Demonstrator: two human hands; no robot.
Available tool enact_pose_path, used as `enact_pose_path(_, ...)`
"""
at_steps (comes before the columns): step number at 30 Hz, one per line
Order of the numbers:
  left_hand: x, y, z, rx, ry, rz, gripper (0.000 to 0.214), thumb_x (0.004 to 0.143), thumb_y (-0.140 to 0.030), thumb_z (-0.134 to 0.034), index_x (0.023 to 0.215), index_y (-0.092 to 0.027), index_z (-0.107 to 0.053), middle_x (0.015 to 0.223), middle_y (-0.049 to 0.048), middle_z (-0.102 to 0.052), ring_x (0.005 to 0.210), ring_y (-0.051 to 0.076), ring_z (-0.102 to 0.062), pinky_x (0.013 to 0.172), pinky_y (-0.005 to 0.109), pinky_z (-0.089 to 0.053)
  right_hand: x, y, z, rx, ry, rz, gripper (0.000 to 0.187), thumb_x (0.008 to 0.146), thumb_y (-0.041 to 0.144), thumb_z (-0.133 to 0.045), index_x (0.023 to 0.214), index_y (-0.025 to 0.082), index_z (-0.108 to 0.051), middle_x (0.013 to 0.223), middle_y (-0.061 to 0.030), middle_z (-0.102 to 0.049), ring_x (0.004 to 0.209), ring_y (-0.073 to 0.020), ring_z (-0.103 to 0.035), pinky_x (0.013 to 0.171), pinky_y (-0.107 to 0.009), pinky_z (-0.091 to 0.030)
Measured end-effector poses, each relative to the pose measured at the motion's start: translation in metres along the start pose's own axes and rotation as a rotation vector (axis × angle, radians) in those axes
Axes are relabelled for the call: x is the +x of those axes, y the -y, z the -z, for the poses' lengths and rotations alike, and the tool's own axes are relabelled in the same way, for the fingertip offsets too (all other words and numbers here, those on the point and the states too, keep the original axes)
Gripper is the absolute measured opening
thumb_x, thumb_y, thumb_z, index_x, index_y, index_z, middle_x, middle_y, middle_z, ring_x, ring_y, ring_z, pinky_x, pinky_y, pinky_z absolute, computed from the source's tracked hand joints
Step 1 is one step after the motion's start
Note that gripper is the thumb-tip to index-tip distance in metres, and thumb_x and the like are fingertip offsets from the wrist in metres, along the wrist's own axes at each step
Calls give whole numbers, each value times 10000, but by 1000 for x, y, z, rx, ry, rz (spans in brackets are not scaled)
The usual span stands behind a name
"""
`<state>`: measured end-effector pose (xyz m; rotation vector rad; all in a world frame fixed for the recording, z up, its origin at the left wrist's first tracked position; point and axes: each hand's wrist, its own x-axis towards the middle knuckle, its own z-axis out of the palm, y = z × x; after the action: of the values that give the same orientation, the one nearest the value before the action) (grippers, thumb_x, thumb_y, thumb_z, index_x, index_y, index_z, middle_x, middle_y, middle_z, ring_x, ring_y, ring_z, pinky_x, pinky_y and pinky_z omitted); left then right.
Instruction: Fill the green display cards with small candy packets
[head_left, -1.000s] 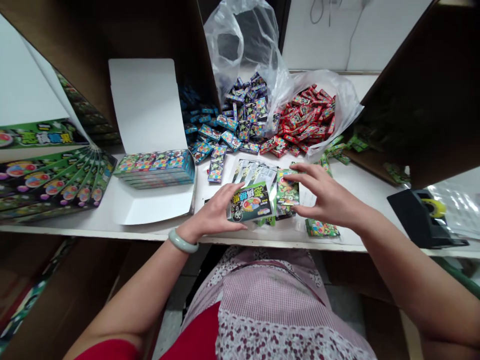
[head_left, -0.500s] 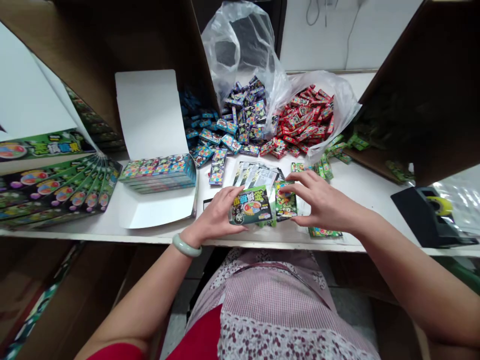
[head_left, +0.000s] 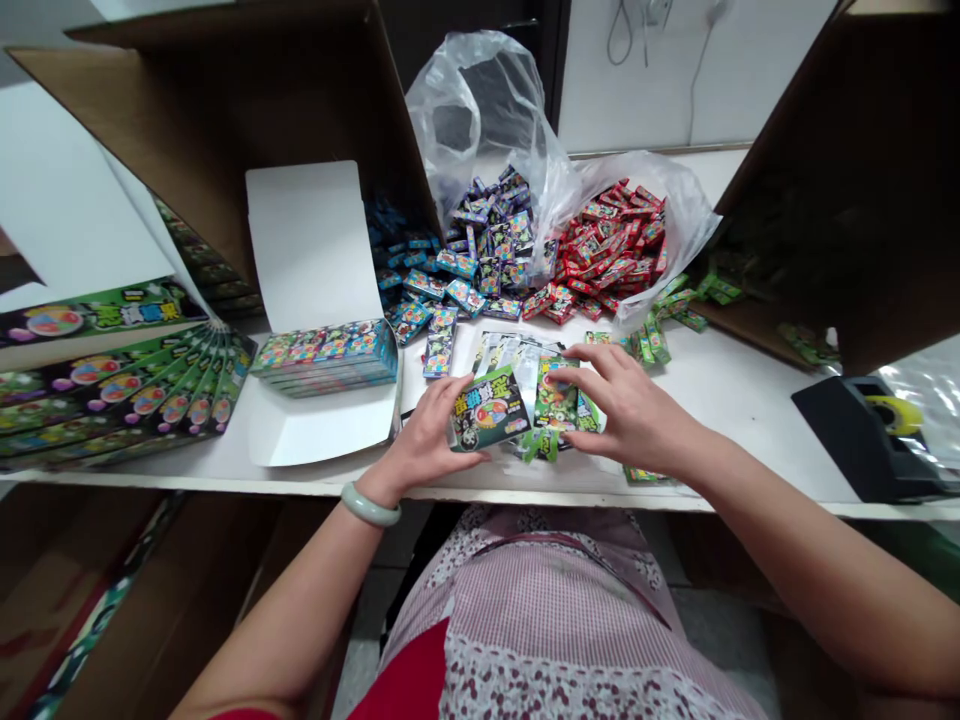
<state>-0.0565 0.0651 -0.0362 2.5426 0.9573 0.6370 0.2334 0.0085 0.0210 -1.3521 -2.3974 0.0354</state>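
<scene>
My left hand (head_left: 427,437) grips a dark green candy packet (head_left: 489,408) by its lower edge, tilted up off the white shelf. My right hand (head_left: 628,408) has its fingers on a bright green packet (head_left: 556,395), which lies among a few others of that kind. Just behind my hands lie several silver-backed packets (head_left: 517,362). Farther back, heaps of blue, purple (head_left: 489,240) and red packets (head_left: 604,245) spread around a clear plastic bag (head_left: 480,120).
An open white carton (head_left: 315,440) holds a stack of small boxes (head_left: 324,358). Printed display cards (head_left: 120,390) lie at the left. A black tape dispenser (head_left: 862,440) stands at the right, and cardboard partitions (head_left: 847,190) rise on both sides. The shelf's front edge (head_left: 525,495) runs below my hands.
The packet in my left hand now tilts more steeply. My right hand has shifted slightly left over the green packets. The whole view has moved a little downward.
</scene>
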Motion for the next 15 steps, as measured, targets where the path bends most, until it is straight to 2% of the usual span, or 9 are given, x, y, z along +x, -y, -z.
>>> enact_pose_path(5,-1,-2,0,4,4,-5,996,673,-463,-784,1460,-217,-225,1363,148,-400,1289,334,-397,1099,522,-348,-3,-1,5,8,38,41,509,791,353,-668,1248,220,-490,1325,-146,-456,1180,-322,-459,996,-525,-412)
enact_pose_path(10,1,1,-5,-6,46,-25,1037,664,-465,-785,1479,-219,-194,1370,147,-395,1292,339,-381,1103,521,-334,6,-5,10,44,152,109,539,776,303,-674,1278,217,-500,1338,-142,-467,1207,-323,-445,998,-516,-419)
enact_pose_path(13,-3,2,-6,-29,77,-12,1032,650,-472,-787,1469,-187,-228,1366,166,-397,1285,339,-387,1091,509,-346,3,-6,10,110,200,130,558,743,264,-684,1275,238,-515,1324,-132,-490,1214,-321,-453,987,-509,-441)
enact_pose_path(15,-8,-4,-7,-28,93,0,1029,624,-520,-787,1447,-163,-283,1363,183,-414,1270,345,-407,1085,506,-348,-4,-6,5,168,192,163,573,719,263,-696,1268,278,-530,1300,-119,-514,1195,-319,-485,947,-502,-481)
